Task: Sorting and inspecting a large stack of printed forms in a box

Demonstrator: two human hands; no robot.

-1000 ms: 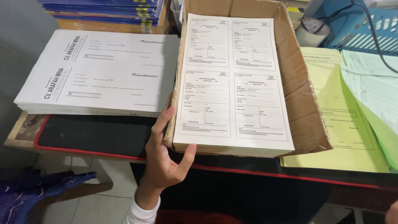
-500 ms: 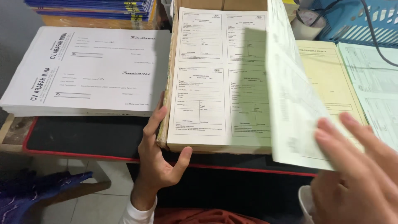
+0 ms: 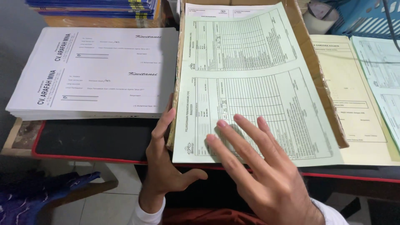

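An open brown cardboard box sits mid-table, holding printed sheets.

Under my right hand lies thin, matt pale-green paper; my left hand touches the rough brown cardboard box on the matt black desk.

A second ago my right hand was out of sight and the white forms in the cardboard box lay bare. Half a second ago I was swinging a pale green sheet in from the right, held on edge. Now it lies flat over those forms, my fingers spread on its lower part.
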